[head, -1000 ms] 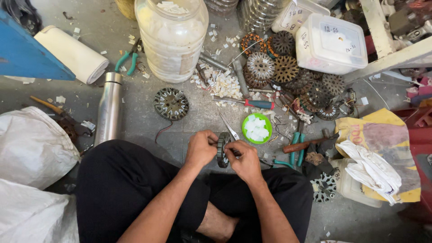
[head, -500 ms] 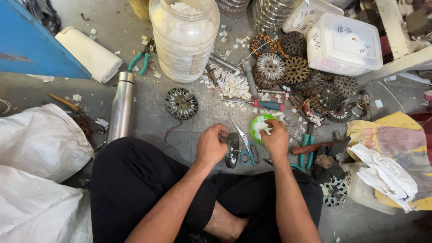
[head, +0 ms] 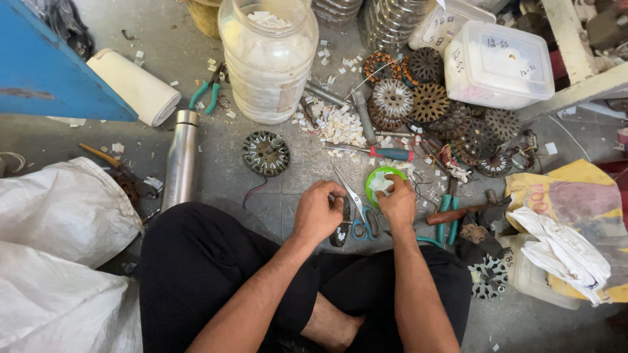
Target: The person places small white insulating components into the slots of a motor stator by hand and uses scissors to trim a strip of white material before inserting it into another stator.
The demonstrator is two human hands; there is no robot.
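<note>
Two bare hands work low over the grey floor [head: 196,65], just in front of the person's crossed legs in black trousers [head: 216,274]. The left hand [head: 318,212] is closed around a dark round stator part [head: 341,225], which stands on edge between the two hands, its lower rim showing below the fingers. The right hand [head: 396,202] reaches forward with its fingertips curled into a small green dish [head: 381,178] that contains white scraps; whether the fingers pinch a scrap cannot be determined. A pair of scissors with blue handles [head: 361,216] lies on the floor between the hands, blades pointing away from the person. A second stator [head: 265,153], dark with a trailing wire, lies flat on the floor beyond the left hand. A large clear plastic jar [head: 268,62] of white scraps stands farther out, with loose white paper pieces [head: 337,124] scattered beside it. A heap of rusty wound stators [head: 432,108] occupies the area to the right, near a white plastic lidded box [head: 500,62]. A steel flask [head: 181,160] lies on its side to the left, next to white sacks [head: 62,216].
</note>
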